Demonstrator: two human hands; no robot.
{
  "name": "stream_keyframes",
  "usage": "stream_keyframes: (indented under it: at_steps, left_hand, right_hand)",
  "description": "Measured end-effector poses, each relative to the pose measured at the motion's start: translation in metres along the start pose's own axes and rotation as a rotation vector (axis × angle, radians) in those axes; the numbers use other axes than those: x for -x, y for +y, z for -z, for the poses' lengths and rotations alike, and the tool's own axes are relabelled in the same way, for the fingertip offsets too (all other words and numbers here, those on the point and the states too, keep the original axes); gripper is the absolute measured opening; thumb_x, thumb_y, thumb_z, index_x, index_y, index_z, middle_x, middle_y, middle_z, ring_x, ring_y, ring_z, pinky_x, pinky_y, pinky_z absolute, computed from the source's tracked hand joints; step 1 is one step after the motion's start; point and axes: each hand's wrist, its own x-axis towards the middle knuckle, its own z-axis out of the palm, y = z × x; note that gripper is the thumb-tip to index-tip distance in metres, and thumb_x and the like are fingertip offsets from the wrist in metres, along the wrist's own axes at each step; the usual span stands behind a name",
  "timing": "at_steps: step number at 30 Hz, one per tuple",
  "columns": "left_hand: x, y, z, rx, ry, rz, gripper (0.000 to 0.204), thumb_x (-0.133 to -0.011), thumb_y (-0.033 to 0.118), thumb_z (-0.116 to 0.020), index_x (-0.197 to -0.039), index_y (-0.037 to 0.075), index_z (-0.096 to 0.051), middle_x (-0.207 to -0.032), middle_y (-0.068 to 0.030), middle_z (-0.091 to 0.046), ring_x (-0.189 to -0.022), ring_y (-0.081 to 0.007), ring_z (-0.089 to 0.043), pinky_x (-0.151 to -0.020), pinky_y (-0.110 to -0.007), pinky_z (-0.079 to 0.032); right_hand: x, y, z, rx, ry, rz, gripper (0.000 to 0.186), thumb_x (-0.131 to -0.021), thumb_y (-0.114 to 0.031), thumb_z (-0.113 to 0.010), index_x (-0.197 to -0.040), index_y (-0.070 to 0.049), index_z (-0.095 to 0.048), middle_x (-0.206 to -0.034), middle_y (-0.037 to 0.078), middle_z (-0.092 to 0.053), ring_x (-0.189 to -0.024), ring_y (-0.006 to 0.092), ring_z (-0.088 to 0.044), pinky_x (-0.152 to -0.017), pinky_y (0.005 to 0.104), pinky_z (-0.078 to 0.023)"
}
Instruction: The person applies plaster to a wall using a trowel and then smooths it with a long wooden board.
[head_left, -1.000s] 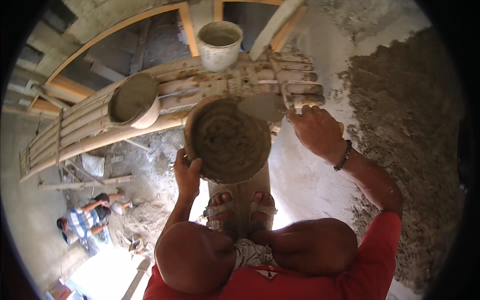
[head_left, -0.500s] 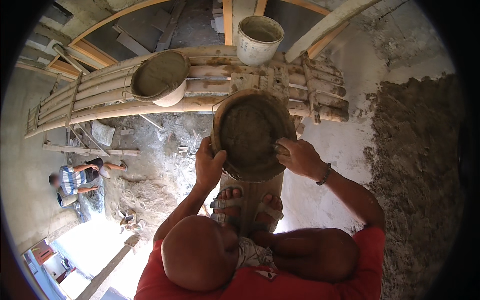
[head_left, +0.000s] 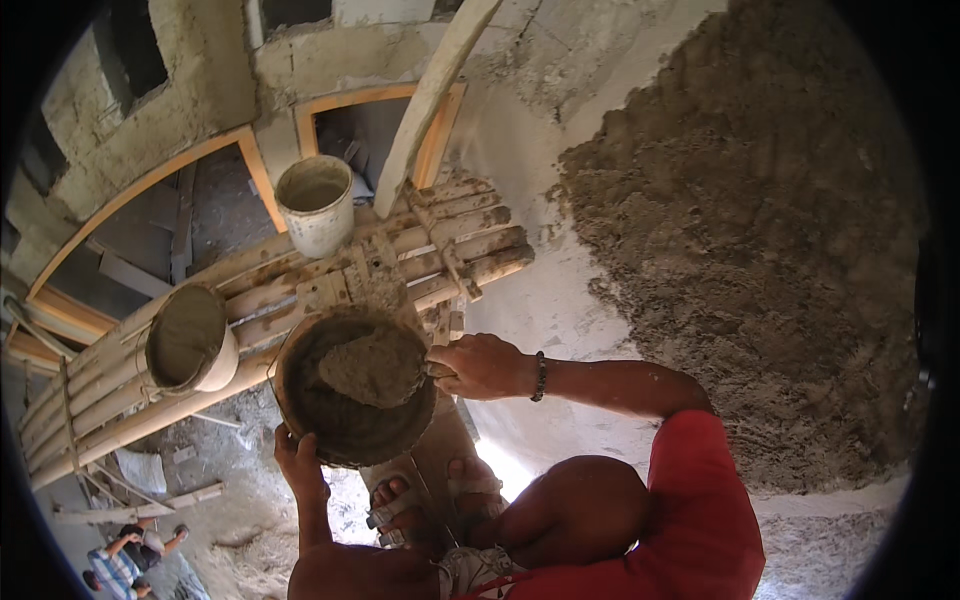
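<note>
A round bucket (head_left: 283, 400) of wet grey mortar (head_left: 345, 430) stands before me at the near edge of the bamboo scaffold. My left hand (head_left: 302, 465) grips its near left rim, thumb up and the other fingers partly hidden by the wall. Closed round a trowel's handle is my right hand (head_left: 485, 366), at the bucket's right rim. Over the bucket's opening lies the trowel's blade, covered by a heaped load of mortar (head_left: 375, 368). The blade itself hardly shows beneath it.
On the bamboo scaffold (head_left: 250, 330) stand another mortar bucket (head_left: 187, 338) and a white bucket (head_left: 318, 208). A slanting pole (head_left: 435, 100) rises behind. Rough wet plaster (head_left: 760, 260) covers part of the right wall. My feet rest on a narrow plank (head_left: 440, 450). Another person (head_left: 125, 560) is far below left.
My view has swung to the right, showing more of the plastered wall. The trowel, barely visible before, now carries a mound of mortar. My left hand stays at the bucket's rim.
</note>
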Motion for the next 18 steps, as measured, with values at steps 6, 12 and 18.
stream_keyframes:
  at_steps: [6, 12, 18]
  left_hand:
    - [0.001, -0.002, -0.011, 0.095, -0.058, 0.062, 0.026, -0.075, 0.001, -0.052, -0.100, -0.002, -0.054, -0.091, -0.0087, -0.058, -0.081, -0.0166, -0.053, -0.078, -0.030, -0.044]
    - [-0.001, 0.009, 0.001, 0.066, 0.000, 0.119, 0.027, -0.073, 0.002, -0.053, -0.100, -0.002, -0.054, -0.091, -0.0091, -0.058, -0.081, -0.0167, -0.053, -0.076, -0.030, -0.045]
    - [-0.013, -0.006, 0.020, -0.064, 0.014, 0.102, 0.029, -0.073, 0.002, -0.054, -0.101, -0.003, -0.054, -0.088, -0.0086, -0.059, -0.077, -0.0173, -0.054, -0.075, -0.030, -0.045]
  right_hand:
    - [0.054, -0.012, 0.110, -0.182, 0.273, 0.094, 0.040, -0.077, -0.020, -0.072, -0.108, -0.003, -0.052, -0.083, 0.013, -0.060, -0.068, 0.0288, -0.063, -0.064, 0.0394, -0.051]
    - [0.102, -0.004, 0.235, -0.228, 0.275, -0.132, 0.049, -0.081, -0.035, -0.073, -0.110, 0.003, -0.058, -0.077, 0.009, -0.061, -0.059, 0.0130, -0.059, -0.047, 0.0210, -0.048]
    - [0.146, 0.121, 0.279, -0.563, 0.637, -0.748, 0.041, -0.090, -0.023, -0.064, -0.120, 0.003, -0.054, -0.074, 0.007, -0.060, -0.064, 0.0136, -0.060, -0.051, 0.0261, -0.053]
